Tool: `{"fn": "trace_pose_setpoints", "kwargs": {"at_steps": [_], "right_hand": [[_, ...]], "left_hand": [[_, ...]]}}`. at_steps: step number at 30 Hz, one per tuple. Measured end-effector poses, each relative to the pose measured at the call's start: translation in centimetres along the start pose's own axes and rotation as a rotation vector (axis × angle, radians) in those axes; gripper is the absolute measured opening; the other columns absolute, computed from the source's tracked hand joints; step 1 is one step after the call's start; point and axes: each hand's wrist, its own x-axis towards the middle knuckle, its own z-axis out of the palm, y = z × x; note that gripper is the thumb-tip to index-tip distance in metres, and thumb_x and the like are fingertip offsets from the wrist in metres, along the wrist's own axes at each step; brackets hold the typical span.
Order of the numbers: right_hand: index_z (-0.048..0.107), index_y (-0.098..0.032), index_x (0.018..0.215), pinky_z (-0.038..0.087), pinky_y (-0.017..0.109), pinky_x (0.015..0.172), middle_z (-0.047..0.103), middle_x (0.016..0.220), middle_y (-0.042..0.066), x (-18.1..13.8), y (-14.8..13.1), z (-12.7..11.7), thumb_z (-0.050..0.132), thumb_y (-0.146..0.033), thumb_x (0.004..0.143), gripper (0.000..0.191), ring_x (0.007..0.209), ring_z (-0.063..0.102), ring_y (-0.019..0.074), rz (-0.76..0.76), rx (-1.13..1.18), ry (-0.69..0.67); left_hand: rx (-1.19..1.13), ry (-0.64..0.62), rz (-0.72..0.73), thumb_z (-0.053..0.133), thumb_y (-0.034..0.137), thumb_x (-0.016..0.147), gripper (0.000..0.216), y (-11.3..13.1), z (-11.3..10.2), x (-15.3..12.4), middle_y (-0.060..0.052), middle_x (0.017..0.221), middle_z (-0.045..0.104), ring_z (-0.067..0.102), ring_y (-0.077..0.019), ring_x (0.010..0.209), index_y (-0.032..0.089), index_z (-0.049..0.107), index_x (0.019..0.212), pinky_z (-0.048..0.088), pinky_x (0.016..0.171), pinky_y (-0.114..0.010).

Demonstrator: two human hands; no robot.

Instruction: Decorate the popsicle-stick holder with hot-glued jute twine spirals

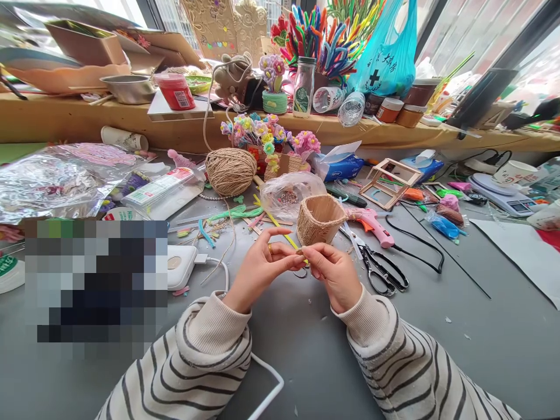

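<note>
Grey surface (315,361), cluttered. Your left hand (262,262), right hand (336,273) both pinch tiny brown piece (300,252); thin fingertip grip could slip, dropping it near twine-wrapped cup (319,224).

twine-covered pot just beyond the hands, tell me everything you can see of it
The twine-covered pot is tan, with a squarish, round-cornered mouth. Its rim and sides look wound with rough cord; the inside looks smoother, like wood. It stands mouth up on the grey table beyond the right hand; whether they touch is unclear.
</note>
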Motion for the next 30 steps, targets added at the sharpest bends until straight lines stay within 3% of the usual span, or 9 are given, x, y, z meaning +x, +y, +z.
{"fn": "trace_pose_setpoints", "kwargs": {"at_steps": [9,15,19,24,30], "right_hand": [[0.065,-0.018,0.065,0.037,0.022,0.048,0.054,0.061,-0.001,0.0,-0.3,-0.7,0.065,-0.033,0.065,0.015,0.051,0.045,0.0071,-0.277,-0.359,-0.013],[0.059,-0.017,0.064,0.044,0.027,0.058,0.062,0.061,0.002,-0.1,-0.3,-0.6,0.066,-0.035,0.064,0.019,0.059,0.056,0.013,-0.17,-0.278,-0.071],[0.058,-0.017,0.064,0.045,0.026,0.06,0.063,0.059,0.0,-0.1,-0.3,-0.4,0.065,-0.033,0.065,0.017,0.059,0.058,0.012,-0.099,-0.136,-0.09],[0.057,-0.016,0.06,0.037,0.021,0.048,0.057,0.049,-0.004,0.0,-0.1,-0.1,0.066,-0.032,0.062,0.018,0.046,0.048,0.0065,-0.034,-0.057,-0.005],[0.055,-0.016,0.056,0.025,0.02,0.042,0.055,0.046,-0.006,-0.1,-0.1,0.1,0.067,-0.033,0.062,0.021,0.04,0.037,0.0033,-0.002,0.028,-0.007]], "left_hand": [[0.076,-0.055,-0.034,0.067,0.02,0.064,0.044,0.5,-0.4,-0.2,0.004,0.059,0.061,0.061,-0.0133,0.061,0.018,0.039,0.097,0.048,0.062,-0.027],[0.065,-0.093,-0.031,0.067,0.02,0.063,0.042,0.2,-0.5,-0.1,0.003,0.061,0.061,0.062,-0.0139,0.063,0.018,0.04,0.095,0.048,0.064,-0.029],[0.04,-0.072,-0.046,0.067,0.021,0.064,0.042,-0.1,-0.2,-0.1,0.002,0.067,0.061,0.061,-0.0133,0.066,0.019,0.04,0.096,0.048,0.067,-0.029],[0.045,-0.028,-0.013,0.066,0.022,0.065,0.043,-0.7,0.4,-0.1,0.0,0.073,0.061,0.06,-0.0126,0.07,0.019,0.04,0.098,0.048,0.068,-0.028],[-0.013,-0.012,0.0,0.066,0.019,0.064,0.042,-0.8,0.5,-0.1,0.004,0.065,0.061,0.061,-0.0123,0.064,0.019,0.04,0.097,0.049,0.067,-0.029]]}}
